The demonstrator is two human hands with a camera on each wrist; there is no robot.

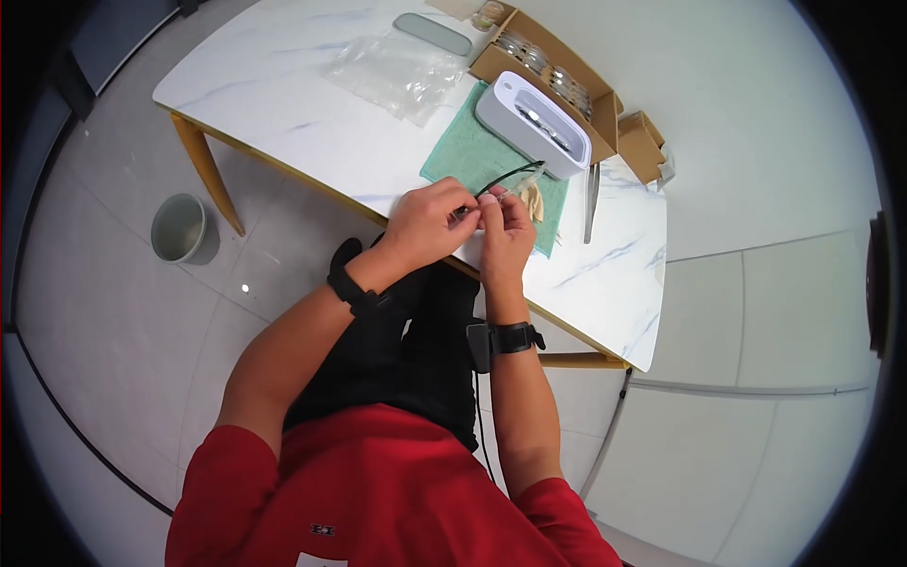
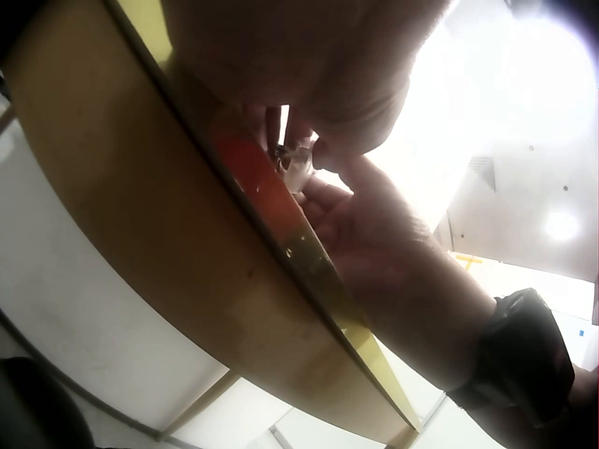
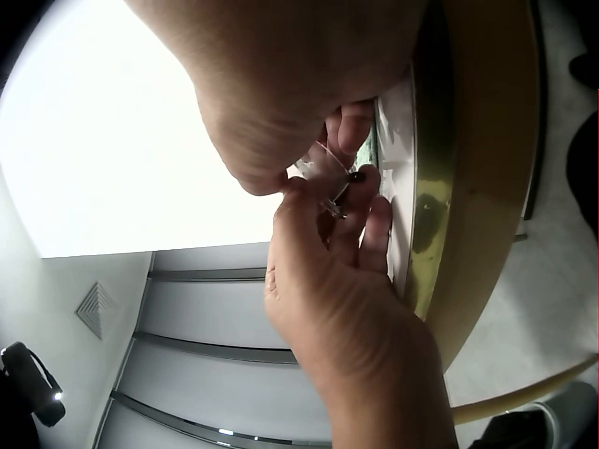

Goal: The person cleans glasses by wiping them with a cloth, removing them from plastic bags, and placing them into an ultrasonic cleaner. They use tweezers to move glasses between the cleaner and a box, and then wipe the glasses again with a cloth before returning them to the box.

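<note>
Both hands meet close over the table's front edge. My left hand (image 1: pixel 427 224) curls its fingers and pinches a small shiny metal piece (image 3: pixel 334 208) with a dark, bead-like end. My right hand (image 1: pixel 505 238) comes in from the other side, thumb and fingertips closed on the same small piece; in the left wrist view, a shiny bit (image 2: pixel 296 168) shows between the fingers. I cannot tell its exact kind. A black cable (image 1: pixel 505 180) runs just past the fingertips. Beyond them, a white ultrasonic cleaner (image 1: pixel 505 109) with metal things inside stands on a green towel (image 1: pixel 458 146).
A beige cloth (image 1: pixel 533 201) lies beside the right hand. Behind the cleaner is a cardboard box (image 1: pixel 595 90) holding several clear round containers. Clear plastic bags (image 1: pixel 392 76), a grey oblong lid (image 1: pixel 433 33) and long metal tweezers (image 1: pixel 591 203) lie around. A bin (image 1: pixel 179 230) stands on the floor.
</note>
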